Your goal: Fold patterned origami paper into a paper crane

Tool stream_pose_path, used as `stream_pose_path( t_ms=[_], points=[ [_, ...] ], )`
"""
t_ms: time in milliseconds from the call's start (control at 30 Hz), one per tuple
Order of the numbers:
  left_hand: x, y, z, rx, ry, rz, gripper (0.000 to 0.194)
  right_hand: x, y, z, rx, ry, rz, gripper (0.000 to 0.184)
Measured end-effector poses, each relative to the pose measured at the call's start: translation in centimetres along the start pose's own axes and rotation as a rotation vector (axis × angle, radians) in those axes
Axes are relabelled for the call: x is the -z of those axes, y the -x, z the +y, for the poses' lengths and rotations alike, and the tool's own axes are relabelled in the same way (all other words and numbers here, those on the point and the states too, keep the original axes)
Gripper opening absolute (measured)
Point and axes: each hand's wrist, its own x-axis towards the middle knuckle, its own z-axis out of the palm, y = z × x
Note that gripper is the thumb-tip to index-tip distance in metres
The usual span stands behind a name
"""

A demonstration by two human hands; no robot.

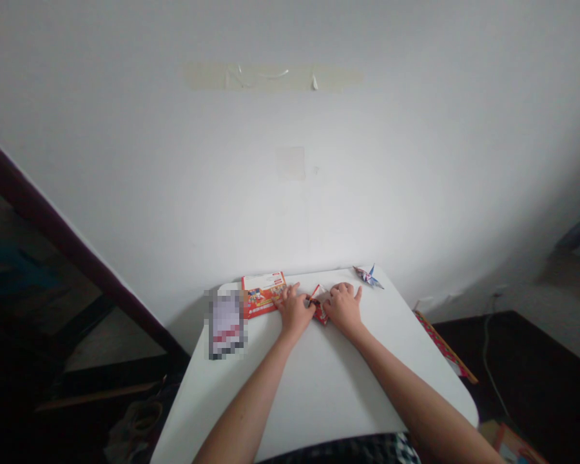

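A small piece of folded paper [321, 314], red with patterned and white parts, lies on the white table [319, 380] between my two hands. My left hand [294, 312] has its thumb and index finger on the paper's left side, while its other fingers spread towards a red and white printed sheet [263, 303]. From the right, my right hand [344, 309] grips the paper with bent fingers, partly covering it. The exact fold under the fingertips is too small to make out.
A folded paper crane [368, 276] stands at the table's far right corner. On the left lies a pixelated, phone-shaped object [227, 325]. The white wall [290, 219] rises right behind the table. A cable [486, 348] hangs at right.
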Motion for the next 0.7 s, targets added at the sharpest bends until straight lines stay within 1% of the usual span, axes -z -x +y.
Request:
stream_pose_path(
  t_ms=[167, 267, 433, 567, 700],
  points=[
    [0.05, 0.13, 0.08, -0.005, -0.008, 0.007, 0.016, -0.03, 0.01, 0.5, 0.004, -0.105, -0.012, 0.02],
    [0.1, 0.14, 0.11, -0.012, -0.024, 0.023, 0.017, 0.2, 0.08, 0.3, 0.002, -0.118, -0.009, 0.02],
    [0.25, 0.11, 0.17, -0.056, -0.038, 0.056, 0.017, 0.55, 0.14, -0.32, -0.043, -0.12, -0.039, 0.024],
    [0.26, 0.04, 0.15, -0.03, -0.027, 0.033, 0.015, 0.53, 0.01, -0.22, -0.054, -0.133, -0.067, 0.021],
    [0.3, -0.1, 0.18, -0.033, -0.039, 0.024, 0.017, 0.57, -0.15, -0.06, -0.05, -0.137, -0.089, 0.022]
  ],
)
